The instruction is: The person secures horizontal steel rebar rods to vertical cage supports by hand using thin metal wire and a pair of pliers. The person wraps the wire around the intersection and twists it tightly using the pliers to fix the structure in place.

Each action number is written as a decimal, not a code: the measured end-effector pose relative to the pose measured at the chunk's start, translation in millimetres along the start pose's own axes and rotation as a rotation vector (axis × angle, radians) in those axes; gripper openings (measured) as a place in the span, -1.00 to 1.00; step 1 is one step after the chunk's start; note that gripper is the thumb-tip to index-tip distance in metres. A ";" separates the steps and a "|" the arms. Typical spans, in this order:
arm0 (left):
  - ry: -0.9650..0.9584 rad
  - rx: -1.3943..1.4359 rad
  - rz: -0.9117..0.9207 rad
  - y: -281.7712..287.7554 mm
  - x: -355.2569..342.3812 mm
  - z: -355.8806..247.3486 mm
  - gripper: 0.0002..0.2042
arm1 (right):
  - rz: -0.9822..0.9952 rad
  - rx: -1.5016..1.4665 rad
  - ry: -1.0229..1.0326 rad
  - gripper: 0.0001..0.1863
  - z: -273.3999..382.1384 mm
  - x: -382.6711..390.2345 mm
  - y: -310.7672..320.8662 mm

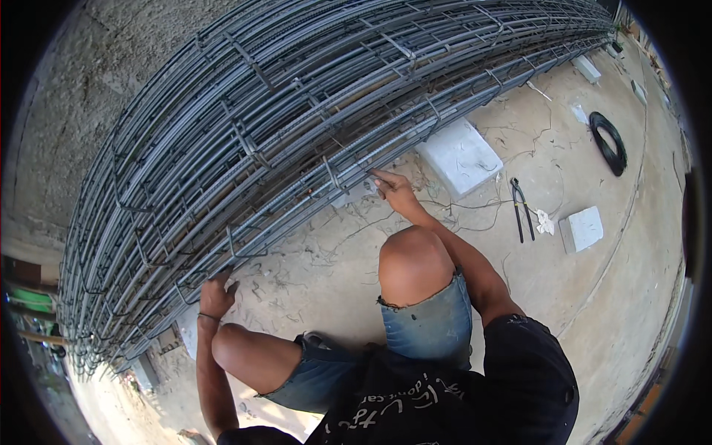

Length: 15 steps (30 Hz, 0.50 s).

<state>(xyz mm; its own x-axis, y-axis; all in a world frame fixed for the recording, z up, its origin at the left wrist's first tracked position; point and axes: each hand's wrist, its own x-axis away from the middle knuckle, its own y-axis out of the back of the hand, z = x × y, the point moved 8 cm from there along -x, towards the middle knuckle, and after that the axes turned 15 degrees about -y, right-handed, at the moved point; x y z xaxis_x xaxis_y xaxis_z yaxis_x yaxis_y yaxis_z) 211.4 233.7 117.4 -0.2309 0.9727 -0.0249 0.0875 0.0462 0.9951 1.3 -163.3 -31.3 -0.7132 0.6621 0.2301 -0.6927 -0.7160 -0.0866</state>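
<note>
A long cage of grey steel rebar (282, 126) lies across the concrete ground, running from lower left to upper right. I crouch beside it with bare knees and denim shorts. My left hand (215, 295) grips a bar at the cage's lower edge. My right hand (395, 189) reaches forward and touches the lowest bar further along, fingers pinched at a joint; whether thin tie wire is between them is too small to tell. Loose strands of tie wire (475, 215) lie on the ground by that hand.
A white concrete block (460, 157) props up the cage near my right hand. Long-handled pincers (521, 209) lie on the ground to the right, next to a smaller white block (582, 228). A black coil of wire (608, 142) lies further off. More blocks sit along the cage.
</note>
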 end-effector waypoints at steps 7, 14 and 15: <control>-0.015 0.452 0.368 36.6 -89.4 -117.6 -0.79 | -0.034 -0.008 0.002 -0.72 -10.0 -13.7 12.1; -0.556 0.078 -0.317 -28.5 -192.3 -262.5 -0.69 | -0.108 0.075 -0.045 -0.85 9.7 -1.4 17.8; -0.435 0.040 -0.346 -41.2 -213.8 -259.0 -0.68 | -0.141 0.154 -0.036 -0.84 11.5 -1.1 19.7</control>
<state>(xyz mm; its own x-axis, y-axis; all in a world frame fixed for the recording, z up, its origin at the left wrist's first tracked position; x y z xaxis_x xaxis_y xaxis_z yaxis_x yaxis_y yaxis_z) 6.2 -35.2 106.5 0.1684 0.9032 -0.3948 0.1159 0.3796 0.9179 -10.3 -180.7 -22.1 -0.6040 0.7519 0.2642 -0.7589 -0.6439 0.0975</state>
